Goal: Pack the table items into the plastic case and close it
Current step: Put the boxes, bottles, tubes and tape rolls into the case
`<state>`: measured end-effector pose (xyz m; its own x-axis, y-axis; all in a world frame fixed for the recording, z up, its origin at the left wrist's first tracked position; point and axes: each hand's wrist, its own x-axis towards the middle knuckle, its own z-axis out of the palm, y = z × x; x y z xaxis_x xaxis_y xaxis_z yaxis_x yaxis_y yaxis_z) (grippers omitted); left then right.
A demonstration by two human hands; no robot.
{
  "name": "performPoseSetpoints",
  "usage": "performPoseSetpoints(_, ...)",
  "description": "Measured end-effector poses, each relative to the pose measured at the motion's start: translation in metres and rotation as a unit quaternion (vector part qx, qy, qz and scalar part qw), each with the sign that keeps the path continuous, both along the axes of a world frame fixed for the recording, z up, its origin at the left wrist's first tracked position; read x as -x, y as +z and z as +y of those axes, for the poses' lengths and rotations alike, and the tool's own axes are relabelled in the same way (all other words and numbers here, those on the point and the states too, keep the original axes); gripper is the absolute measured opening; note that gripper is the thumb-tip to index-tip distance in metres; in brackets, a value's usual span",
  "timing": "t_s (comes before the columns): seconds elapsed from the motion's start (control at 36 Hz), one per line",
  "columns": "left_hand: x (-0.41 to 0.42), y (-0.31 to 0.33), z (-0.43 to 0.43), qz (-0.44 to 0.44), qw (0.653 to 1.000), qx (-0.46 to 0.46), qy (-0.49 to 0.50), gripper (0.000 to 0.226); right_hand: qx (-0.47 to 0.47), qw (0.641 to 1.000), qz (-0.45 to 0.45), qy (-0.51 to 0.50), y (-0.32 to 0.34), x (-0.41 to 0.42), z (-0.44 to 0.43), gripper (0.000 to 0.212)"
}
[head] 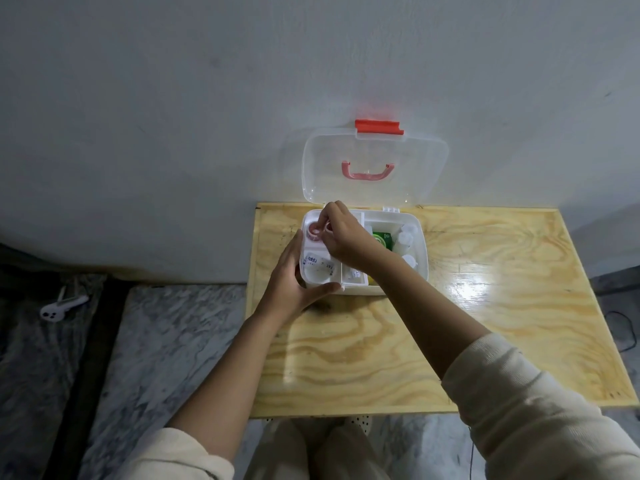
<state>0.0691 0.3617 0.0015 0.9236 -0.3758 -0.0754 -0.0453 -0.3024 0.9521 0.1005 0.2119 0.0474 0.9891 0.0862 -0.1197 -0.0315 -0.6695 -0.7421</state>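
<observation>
Head view, looking down at a plywood table [485, 341] set against a grey wall. A clear plastic case [417, 261] sits near the table's far-left corner, its long axis running left-right, parallel to the wall. The clear lid [375, 188] is swung fully open, upright, resting toward the wall, w/ the orange latch [379, 127] at its top edge and a pink handle [367, 171] seen through it. A white inner tray [320, 275] covers the case's left half. The left hand [294, 271] is cupped round the case's front-left corner, fingers loosely curled against the wall & thumb along the front edge, steadying it. The right hand [341, 237] is reached across into the tray's far-left compartment, fingertips pinched on a small pink ring-shaped item [327, 227] beside a pink tape roll [314, 231]; whether it is fully let down can't be told. Already inside: blister packs [320, 265] in the tray, a green box [382, 239] and white bottles [405, 239] in the right half. No loose items are seen on the tabletop, so packing appears nearly done; left to do, by the look of it: release the pink item, lower the lid, snap the latch.
</observation>
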Motion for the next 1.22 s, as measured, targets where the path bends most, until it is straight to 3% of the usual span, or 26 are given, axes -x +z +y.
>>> performPoseSetpoints(0.33,-0.001,-0.001,0.000,0.006,1.000,0.003,-0.001,0.091,0.039,0.999,-0.003,-0.027,0.001,-0.003,-0.004,0.039)
performPoseSetpoints(0.64,-0.003,-0.006,-0.001,0.018,1.000,-0.001,0.001,0.095,0.130,0.991,-0.001,-0.021,0.004,0.000,-0.009,0.029)
performPoseSetpoints(0.94,-0.003,-0.005,-0.002,0.011,1.000,0.003,-0.007,0.105,0.100,0.989,-0.025,-0.108,0.002,0.001,0.000,0.028)
performPoseSetpoints(1.22,-0.005,-0.008,-0.002,0.005,1.000,0.004,-0.003,0.097,0.075,0.986,-0.028,-0.149,0.008,0.011,0.000,0.018)
